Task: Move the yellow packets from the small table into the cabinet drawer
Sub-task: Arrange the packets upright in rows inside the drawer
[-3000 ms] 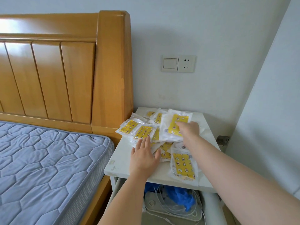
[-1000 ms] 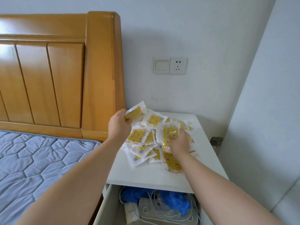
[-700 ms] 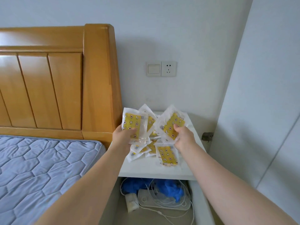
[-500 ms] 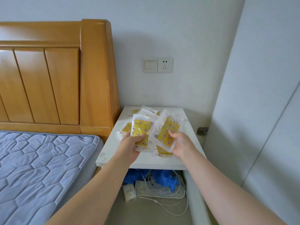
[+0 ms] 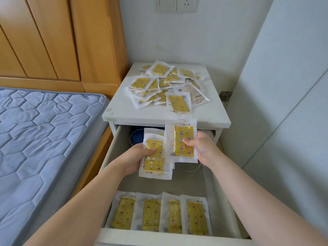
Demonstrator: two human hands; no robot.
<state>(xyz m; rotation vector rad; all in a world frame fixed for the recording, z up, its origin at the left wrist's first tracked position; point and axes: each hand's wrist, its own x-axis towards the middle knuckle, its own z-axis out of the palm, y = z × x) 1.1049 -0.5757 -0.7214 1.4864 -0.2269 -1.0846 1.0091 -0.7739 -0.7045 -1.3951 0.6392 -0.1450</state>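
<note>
A loose pile of yellow packets [image 5: 165,84] in clear wrappers lies on the small white table [image 5: 124,112]. Below it the cabinet drawer [image 5: 113,150] stands pulled out. My left hand [image 5: 134,158] grips a small stack of yellow packets [image 5: 154,160] over the drawer. My right hand [image 5: 202,148] pinches another yellow packet [image 5: 182,139] just beside it, slightly higher. A row of several yellow packets [image 5: 159,215] stands against the drawer's front wall.
A blue object [image 5: 136,137] and white cables [image 5: 191,167] lie at the back of the drawer. The bed's mattress [image 5: 40,139] and wooden headboard [image 5: 62,38] are to the left. A white wall panel [image 5: 284,103] is close on the right.
Both hands lifted packets off the table pile and brought them down over the open drawer. The view has tilted downward, so the drawer's front row of packets now shows.
</note>
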